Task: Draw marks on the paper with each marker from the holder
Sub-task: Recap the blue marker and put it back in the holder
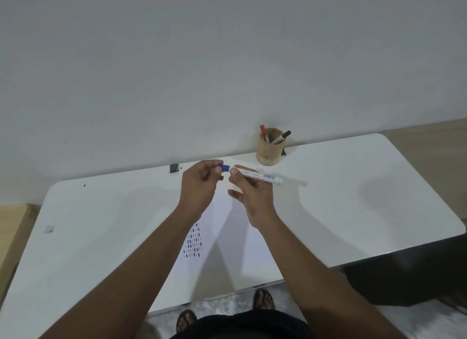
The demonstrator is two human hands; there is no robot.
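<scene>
marker (262, 177): white barrel, held level above the far end of the paper, clear of it, blue cap end pointing left.
cap (224, 167): blue, at barrel's left end; seated or just parted, cannot tell.
right hand (252, 194): thumb and forefinger pinching barrel near the cap end, other fingers loose; steadies the barrel for the pull or push.
left hand (199, 187): fingertips pinching the cap; likely uncapping or recapping, cannot tell which.
paper (227, 242): flat on surface under the forearms, rows of small blue, red and dark marks at left part; most of sheet blank.
holder (270, 147): wooden cup at far edge by wall, well apart from hands; red-capped marker (263, 131) and black-capped marker (283, 136) leaning inside.
surface (366, 199): white; small dark object (174, 168) at far edge left of hands.
obstruction: none between hands and paper or holder.
</scene>
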